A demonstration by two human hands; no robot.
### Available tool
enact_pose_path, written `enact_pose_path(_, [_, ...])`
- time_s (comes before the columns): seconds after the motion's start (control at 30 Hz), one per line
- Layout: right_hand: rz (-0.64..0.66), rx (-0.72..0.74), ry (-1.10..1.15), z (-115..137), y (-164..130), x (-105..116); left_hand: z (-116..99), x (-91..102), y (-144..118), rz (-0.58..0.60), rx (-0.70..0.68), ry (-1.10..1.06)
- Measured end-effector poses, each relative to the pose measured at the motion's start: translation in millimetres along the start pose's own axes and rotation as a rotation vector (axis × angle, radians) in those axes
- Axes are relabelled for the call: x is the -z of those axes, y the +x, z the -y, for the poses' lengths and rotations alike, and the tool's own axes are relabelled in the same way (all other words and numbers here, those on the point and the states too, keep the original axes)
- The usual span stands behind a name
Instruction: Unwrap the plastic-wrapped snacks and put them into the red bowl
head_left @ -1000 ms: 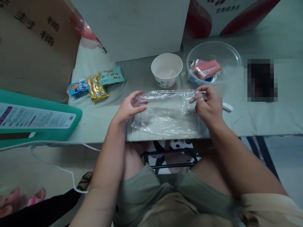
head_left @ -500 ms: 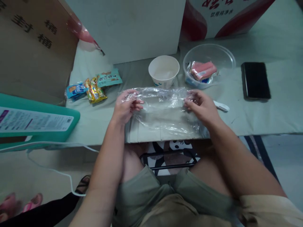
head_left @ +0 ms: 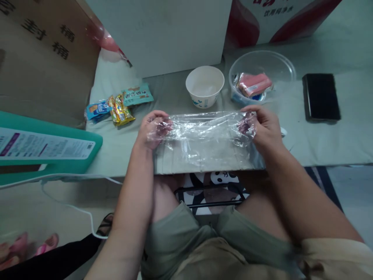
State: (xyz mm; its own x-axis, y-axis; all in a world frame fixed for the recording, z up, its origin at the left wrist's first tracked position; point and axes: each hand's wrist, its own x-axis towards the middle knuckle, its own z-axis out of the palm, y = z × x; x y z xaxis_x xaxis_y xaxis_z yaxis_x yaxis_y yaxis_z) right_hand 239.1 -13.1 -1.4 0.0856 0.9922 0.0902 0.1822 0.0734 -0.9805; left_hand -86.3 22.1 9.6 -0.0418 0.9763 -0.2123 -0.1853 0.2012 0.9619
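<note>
A crumpled clear plastic bag (head_left: 204,136) is stretched across the near edge of the grey-green table (head_left: 320,144). My left hand (head_left: 151,130) grips its left end, with plastic bunched over the fingers. My right hand (head_left: 262,128) grips its right end the same way. Just beyond the bag stands a white paper bowl (head_left: 204,85). To the right of that bowl is a clear plastic bowl (head_left: 262,68) with pink wrapped packets (head_left: 255,84) inside.
Several snack packets (head_left: 119,105) lie at the left of the table. A black phone (head_left: 321,97) lies at the right. A white box (head_left: 163,31) and a red-and-white box (head_left: 276,15) stand behind. A teal package (head_left: 43,146) and brown carton (head_left: 40,58) sit left.
Both hands have gathered the bag's ends tighter and pulled the plastic taut between them; the right hand moved slightly to the right.
</note>
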Motion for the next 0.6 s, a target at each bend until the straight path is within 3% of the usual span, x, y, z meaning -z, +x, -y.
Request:
enact_pose_path(0.1, [-0.023, -0.008, 0.11, -1.4, 3.1, -0.8, -1.2, -4.0, -1.9, -0.033, -0.036, -0.048])
enact_pose_path(0.23, [-0.039, -0.035, 0.161, -2.8, 5.3, 2.6, -2.0, -3.8, -4.0, 0.049, 0.0, -0.016])
enact_pose_path(0.43, [-0.002, -0.163, 0.271, -0.7, 7.2, 4.8, -2.7, -1.5, 2.6, 0.03, 0.043, -0.007])
enact_pose_path(0.6, [0.014, -0.156, 0.085, -9.0, 4.6, -1.0, 4.0, -3.8, 2.9, 0.051, -0.023, 0.15])
